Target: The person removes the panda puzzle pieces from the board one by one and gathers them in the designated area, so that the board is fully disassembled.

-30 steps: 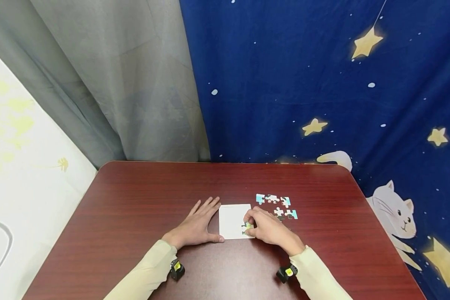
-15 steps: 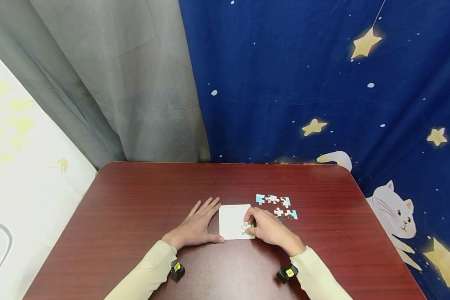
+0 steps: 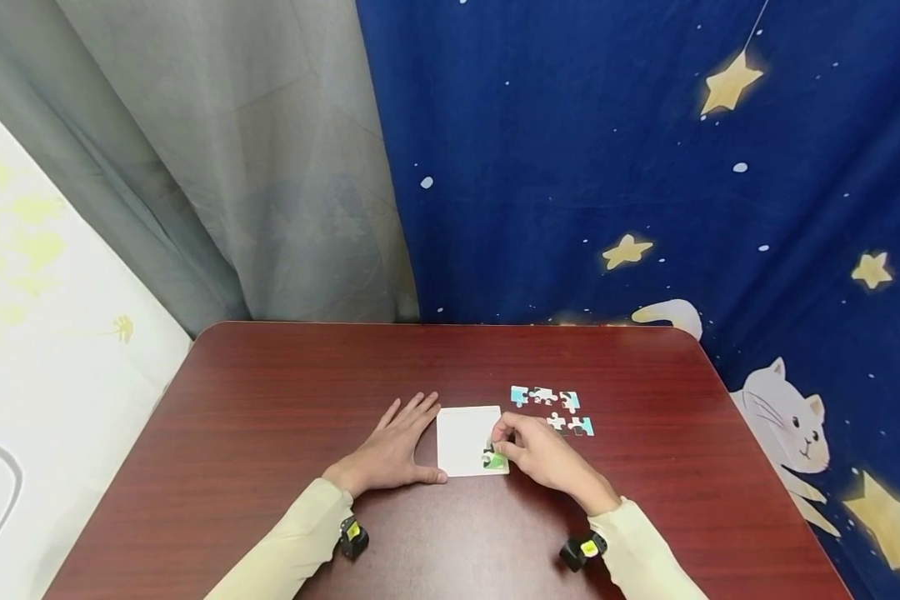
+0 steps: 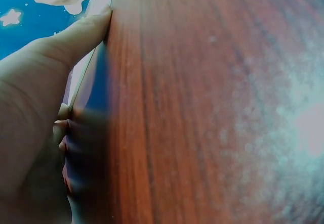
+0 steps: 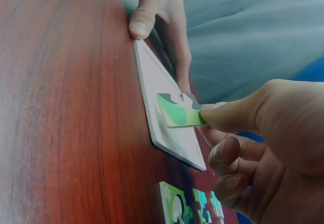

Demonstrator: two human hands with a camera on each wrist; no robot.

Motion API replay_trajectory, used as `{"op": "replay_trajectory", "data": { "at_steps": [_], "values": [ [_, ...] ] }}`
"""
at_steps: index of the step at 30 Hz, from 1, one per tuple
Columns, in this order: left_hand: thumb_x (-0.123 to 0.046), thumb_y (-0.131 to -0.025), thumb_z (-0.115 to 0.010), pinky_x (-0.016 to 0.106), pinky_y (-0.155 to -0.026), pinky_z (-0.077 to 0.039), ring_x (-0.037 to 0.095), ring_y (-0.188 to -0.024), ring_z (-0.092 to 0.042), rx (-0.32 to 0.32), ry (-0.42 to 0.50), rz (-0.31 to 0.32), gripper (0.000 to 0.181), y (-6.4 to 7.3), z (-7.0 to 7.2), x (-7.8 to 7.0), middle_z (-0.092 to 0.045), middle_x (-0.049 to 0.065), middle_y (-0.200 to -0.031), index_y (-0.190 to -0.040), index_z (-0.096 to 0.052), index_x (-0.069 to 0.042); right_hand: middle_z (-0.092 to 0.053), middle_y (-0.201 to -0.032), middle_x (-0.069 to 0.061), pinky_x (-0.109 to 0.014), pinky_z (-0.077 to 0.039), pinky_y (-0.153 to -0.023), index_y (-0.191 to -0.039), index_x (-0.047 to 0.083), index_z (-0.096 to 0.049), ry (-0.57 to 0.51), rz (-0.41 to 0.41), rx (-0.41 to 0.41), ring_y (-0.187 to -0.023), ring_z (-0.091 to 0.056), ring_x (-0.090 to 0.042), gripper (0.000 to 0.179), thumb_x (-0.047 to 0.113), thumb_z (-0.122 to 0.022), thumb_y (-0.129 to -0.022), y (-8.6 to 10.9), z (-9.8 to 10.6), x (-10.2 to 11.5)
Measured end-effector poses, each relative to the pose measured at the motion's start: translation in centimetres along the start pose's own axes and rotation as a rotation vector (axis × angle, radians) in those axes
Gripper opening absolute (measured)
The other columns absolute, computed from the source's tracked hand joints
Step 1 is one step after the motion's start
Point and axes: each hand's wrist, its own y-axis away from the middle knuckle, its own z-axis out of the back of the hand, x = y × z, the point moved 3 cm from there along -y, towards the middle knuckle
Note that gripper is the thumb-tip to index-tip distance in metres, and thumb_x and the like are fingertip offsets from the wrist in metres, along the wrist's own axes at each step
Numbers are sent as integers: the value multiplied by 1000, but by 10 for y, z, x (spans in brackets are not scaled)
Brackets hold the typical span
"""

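Observation:
A square white puzzle tray (image 3: 461, 437) with a raised rim lies on the table. My left hand (image 3: 388, 454) is spread beside it, its fingers straight and its thumb at the near left corner. My right hand (image 3: 551, 454) pinches a jigsaw piece (image 5: 178, 115) between thumb and fingers over the tray's near right corner. Green and dark patches mark the piece's printed face. In the right wrist view it is tilted and appears raised off the tray floor. The left wrist view shows the left thumb (image 4: 76, 39) against the tray's edge.
Several loose jigsaw pieces (image 3: 543, 396) lie beyond and right of the tray. One green piece (image 5: 174, 204) shows close to the right hand in the right wrist view. The dark red table (image 3: 292, 375) ends at a grey and a blue star-patterned curtain.
The piece in the right hand has been turned, and more of its green now shows. My right wrist has shifted slightly to the right. The left hand stays where it was.

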Motion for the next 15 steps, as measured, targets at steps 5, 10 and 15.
{"op": "replay_trajectory", "data": {
  "at_steps": [5,10,15],
  "values": [
    [-67,-84,-80,63,-136,-10,34,-169,-15,3,5,-4,116,0,1,-1,-21,12,-180,-167,-31,-3,-56,-65,2,-23,-47,-52,-101,13,-68,-65,-37,21,-51,-53,-5,4,14,-68,-104,7,7,-1],
    [-66,-84,-80,63,-136,-10,35,-169,-15,3,7,-7,116,1,1,-1,-21,12,-180,-167,-31,-3,-56,-68,4,-23,-46,-55,-101,14,-68,-40,-52,-6,-55,-49,-5,5,17,-70,-103,15,17,-5],
    [-67,-84,-80,63,-136,-9,35,-169,-15,2,6,-11,116,1,1,-1,-21,13,-180,-167,-31,-3,-58,-72,3,-22,-45,-59,-100,16,-69,-21,-59,-42,-60,-49,-6,5,13,-71,-102,24,28,-12]
  ]
}}
